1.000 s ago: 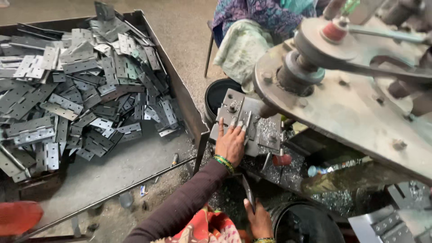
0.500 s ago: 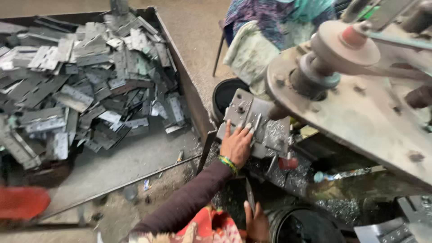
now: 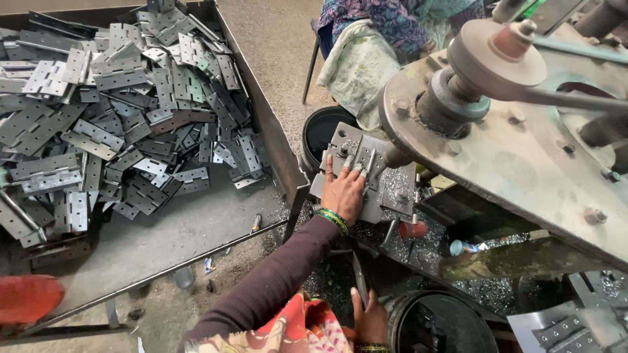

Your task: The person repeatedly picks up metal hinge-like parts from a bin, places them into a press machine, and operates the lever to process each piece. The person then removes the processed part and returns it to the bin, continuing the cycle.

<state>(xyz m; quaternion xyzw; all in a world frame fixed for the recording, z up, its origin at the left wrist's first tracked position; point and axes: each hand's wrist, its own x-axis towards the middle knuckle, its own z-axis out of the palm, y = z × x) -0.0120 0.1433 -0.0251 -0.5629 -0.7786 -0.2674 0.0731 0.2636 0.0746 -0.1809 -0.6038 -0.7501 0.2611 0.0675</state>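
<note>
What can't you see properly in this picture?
- Head view: left hand covers whatever its grip presses on the grey plate.
- Right hand is cut off by the bottom edge.
- The black bucket is dark inside, contents unclear.

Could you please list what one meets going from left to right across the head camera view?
Red object at the lower left corner → heap of grey metal hinge plates → metal tray → left hand on the grey press plate → large machine body.
</note>
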